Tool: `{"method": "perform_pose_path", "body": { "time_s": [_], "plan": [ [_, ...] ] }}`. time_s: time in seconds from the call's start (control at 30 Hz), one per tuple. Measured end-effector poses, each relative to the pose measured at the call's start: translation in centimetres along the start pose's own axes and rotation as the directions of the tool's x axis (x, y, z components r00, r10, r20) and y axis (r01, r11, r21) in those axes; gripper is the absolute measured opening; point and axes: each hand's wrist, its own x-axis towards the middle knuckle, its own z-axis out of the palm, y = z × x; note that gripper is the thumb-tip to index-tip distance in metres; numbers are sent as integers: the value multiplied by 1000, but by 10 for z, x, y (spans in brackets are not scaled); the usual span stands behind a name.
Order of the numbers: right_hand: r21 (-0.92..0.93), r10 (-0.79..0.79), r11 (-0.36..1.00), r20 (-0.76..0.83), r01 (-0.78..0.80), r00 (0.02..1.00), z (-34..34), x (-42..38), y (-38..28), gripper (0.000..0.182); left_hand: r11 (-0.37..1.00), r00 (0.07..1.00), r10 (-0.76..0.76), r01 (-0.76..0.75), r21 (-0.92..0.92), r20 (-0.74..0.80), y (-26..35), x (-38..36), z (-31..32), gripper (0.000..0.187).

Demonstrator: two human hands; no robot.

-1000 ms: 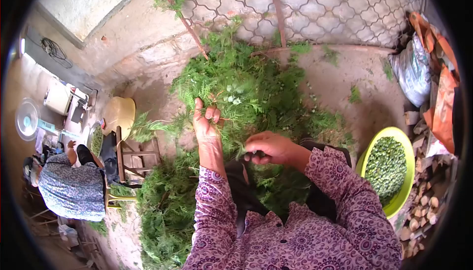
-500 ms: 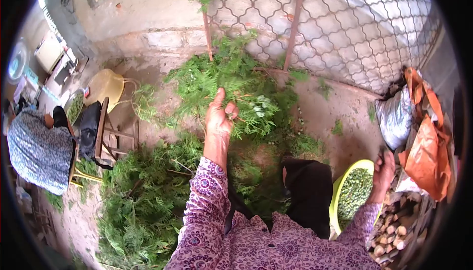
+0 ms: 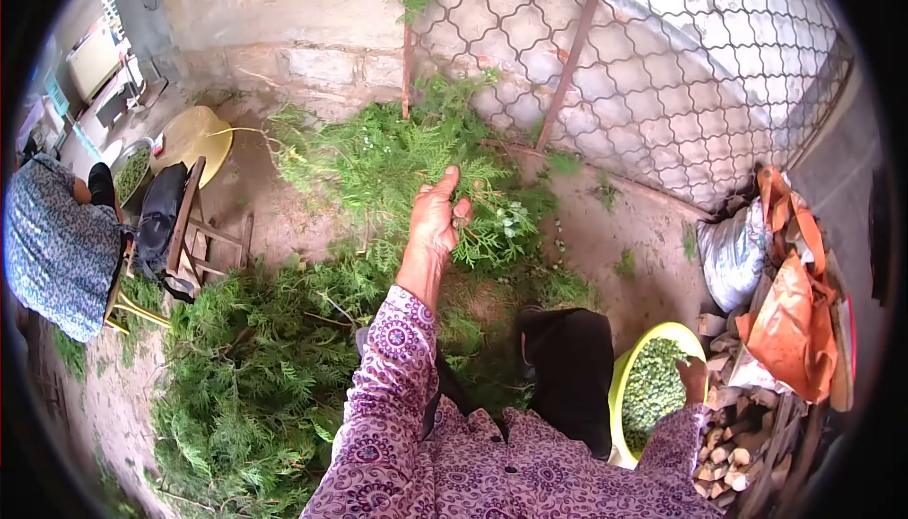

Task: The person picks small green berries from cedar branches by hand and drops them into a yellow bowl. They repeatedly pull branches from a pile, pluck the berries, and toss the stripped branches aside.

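Note:
My left hand (image 3: pixel 435 221) is closed around a leafy evergreen sprig (image 3: pixel 492 235) with pale bluish-green cones at its tip. It is held out in front of me, over a heap of similar green branches (image 3: pixel 378 155). On the right side, my right hand (image 3: pixel 695 382) is at the rim of a yellow-green tub (image 3: pixel 619 415), which holds many small green cones (image 3: pixel 653 382). Its fingers are turned away or hidden, so I cannot make out whether they hold anything. A larger pile of cut branches (image 3: pixel 255 387) lies on the ground at my left.
At the left a seated person (image 3: pixel 57 245) in patterned clothing is near a wooden stool (image 3: pixel 194 226) bearing a black bag (image 3: pixel 161 221). A yellow basin (image 3: pixel 194 145) stands behind. A wire mesh panel (image 3: pixel 653 84) leans on the wall. Firewood (image 3: pixel 733 457) and an orange bag (image 3: pixel 794 330) lie right.
My right hand has moved from beyond the tub's outer edge down to its rim. My left hand keeps the sprig, slightly shifted right in view. The view has turned a little, and branches left of the heap have shifted.

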Motion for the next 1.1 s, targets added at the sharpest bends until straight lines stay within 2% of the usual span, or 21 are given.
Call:
{"method": "perform_pose_path", "body": {
  "time_s": [0.03,0.1,0.13,0.17,0.2,0.27,0.33,0.4,0.43,0.53,0.57,0.63,0.7,0.77,0.83,0.87,0.9,0.97,1.1],
  "plan": [
    [1,-78,997,51,78,996,-2,9,-7,47,1000,1000,-13,13,4,1,0,1,-1,38],
    [68,-215,973,-93,222,972,-12,18,-50,37,999,999,17,-16,33,-30,0,3,-2,40],
    [202,-239,941,-164,270,957,-47,9,-126,35,998,999,24,-22,53,-31,4,-2,3,42],
    [171,-209,963,-20,210,978,-46,29,-141,35,997,1000,24,-23,70,-17,5,0,1,40],
    [167,-243,955,-44,247,969,-59,28,-175,36,996,1000,27,-27,83,-4,5,-1,1,39],
    [326,-306,894,-56,307,951,-65,38,-225,35,995,1000,27,-28,96,6,8,-2,4,39],
    [560,-399,764,17,322,917,-84,33,-285,32,990,1000,18,-21,142,21,10,-3,6,36],
    [699,-535,611,18,372,845,-84,39,-332,32,988,1000,18,-18,152,5,10,-4,8,36],
    [772,-575,534,33,345,817,-80,42,-353,34,987,1000,21,-20,160,-5,9,-4,9,35],
    [916,-678,310,26,253,735,-81,24,-419,41,986,1000,1,2,170,-19,7,-2,8,33],
    [918,-678,310,32,246,734,-76,20,-435,41,985,1000,0,4,173,-26,7,-2,9,33],
    [988,-746,139,65,60,662,-64,14,-458,42,982,999,-28,24,189,20,8,-4,13,32],
    [993,-795,115,74,29,602,-48,12,-468,42,981,999,-34,29,192,26,10,-6,16,30],
    [996,-803,82,55,18,594,-39,12,-471,39,979,998,-48,40,201,36,7,-3,15,29],
    [978,-825,95,181,-185,535,-38,11,-466,40,951,997,-35,53,306,-63,5,0,14,23],
    [961,-831,-43,118,-275,543,-31,11,-467,42,946,997,-42,61,319,-67,4,2,13,23],
    [957,-825,-54,118,-286,553,-30,11,-466,42,926,997,-37,59,374,-64,4,2,11,20],
    [981,-874,-28,70,-194,481,-45,9,-465,42,893,997,-48,67,445,-53,1,2,16,18],
    [994,-823,26,79,-102,562,-46,17,-458,32,867,996,-43,74,494,-73,-6,2,22,28]
  ]
}}
